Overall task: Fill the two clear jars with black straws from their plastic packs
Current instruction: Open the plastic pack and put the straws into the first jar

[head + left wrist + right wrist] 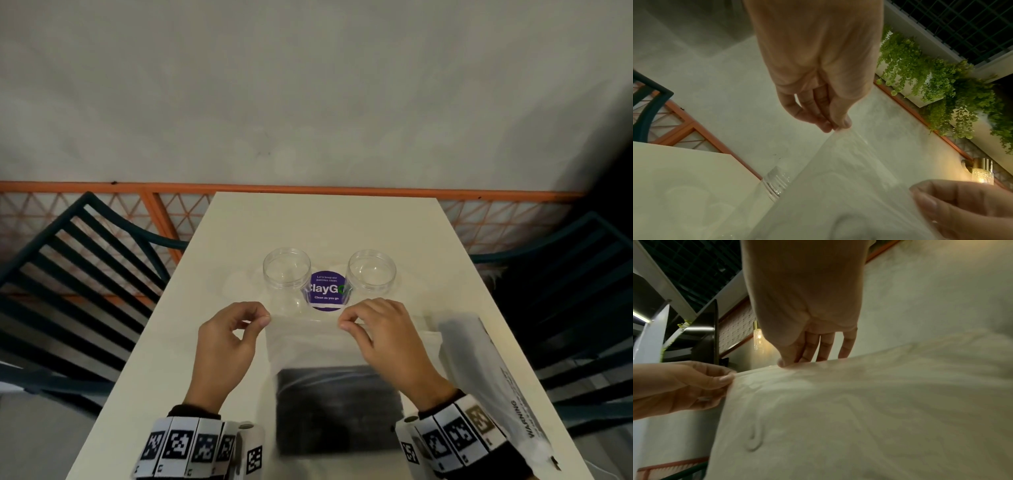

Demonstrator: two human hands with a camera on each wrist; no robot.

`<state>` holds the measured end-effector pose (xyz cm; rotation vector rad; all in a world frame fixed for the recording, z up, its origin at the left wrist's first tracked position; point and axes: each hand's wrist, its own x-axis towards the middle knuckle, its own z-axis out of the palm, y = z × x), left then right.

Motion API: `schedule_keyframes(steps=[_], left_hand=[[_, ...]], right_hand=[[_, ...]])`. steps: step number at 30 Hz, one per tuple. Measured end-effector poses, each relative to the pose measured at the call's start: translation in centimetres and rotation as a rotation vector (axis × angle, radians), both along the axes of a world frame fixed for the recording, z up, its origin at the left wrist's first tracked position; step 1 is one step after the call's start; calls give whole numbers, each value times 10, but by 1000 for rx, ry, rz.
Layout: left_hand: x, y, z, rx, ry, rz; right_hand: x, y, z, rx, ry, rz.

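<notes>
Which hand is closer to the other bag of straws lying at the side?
Right. The right hand pinches the held pack just beside the second pack; the left hand pinches the held pack's far corner.

Near half of the cream rectangular table (239, 219) is taken: a frosted plastic pack of black straws (337, 407) lies in the middle with its top edge pinched between the left hand (227, 342) and right hand (383, 337), and a second frosted plastic pack with warning print (493, 377) lies just beside it at the right edge. Two open clear round plastic jars (287, 274) (371, 274) stand just beyond the hands, apart, with a purple round sticker (325, 291) showing in the gap between them. Bare tabletop runs left of the left hand and behind the jars to the far edge; dark green slatted chairs (68, 274) flank both long sides.
</notes>
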<state>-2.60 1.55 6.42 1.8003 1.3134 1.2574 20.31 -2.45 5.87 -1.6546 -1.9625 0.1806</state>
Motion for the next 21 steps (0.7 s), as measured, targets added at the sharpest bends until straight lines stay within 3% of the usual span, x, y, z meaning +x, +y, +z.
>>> schedule_keyframes(steps=[8,12,14,18,21], left_hand=[[-27,12,3,33,42,116],[-39,13,2,-51,56,158],[-40,13,5,-69,125,129],[-22,7,15,94,384,58],[17,-9,21,167,497,-116]], right_hand=[[48,-17,5,110,-31,-136],[63,-24,1,44,80,-203],[60,-26,-1,4,156,-200],[46,-27,-1,-5,236,-183],[37,-27,-1,-17,225,-150]])
